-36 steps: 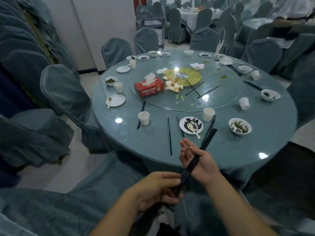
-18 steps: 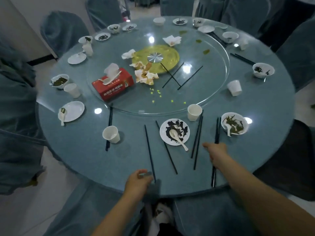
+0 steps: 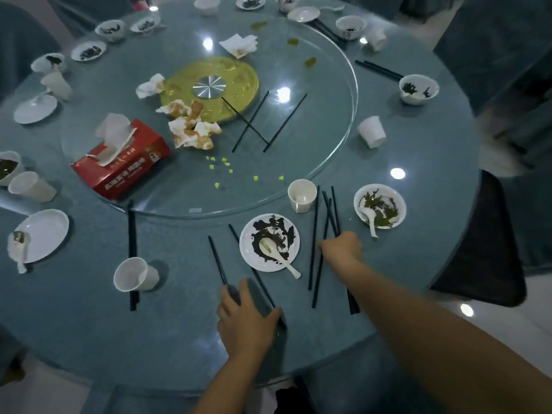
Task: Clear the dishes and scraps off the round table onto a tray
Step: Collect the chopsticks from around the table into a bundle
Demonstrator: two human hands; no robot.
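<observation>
Right hand (image 3: 342, 248) is down on the round table (image 3: 424, 240), fingers clenched in a fist around a bundle of black chopsticks (image 3: 330, 213) whose far ends fan up beside the paper cup (image 3: 301, 195). Just left of that fist sits the sauce-smeared plate (image 3: 249, 256) with a white spoon (image 3: 279, 255) lying in it. Just right is the bowl of greens (image 3: 398, 195) with its own spoon. A flat pair of chopsticks (image 3: 313, 249) lies between plate and right forearm. Left hand (image 3: 248, 316) is near the table's front edge, arched over the near ends of 2 loose chopsticks (image 3: 216, 258). Its thumb is out to the right, but blur hides the fingers, so I cannot tell whether it grasps them or only presses. Further out, a tipped cup (image 3: 136, 274) lies at the left. The red tissue box (image 3: 122, 162) and crumpled napkins (image 3: 194, 130) sit on the glass turntable (image 3: 322, 138). There, 3 crossed chopsticks (image 3: 254, 121) touch the yellow centre disc (image 3: 209, 67), and a dirty bowl (image 3: 418, 89) sits at the right rim.
</observation>
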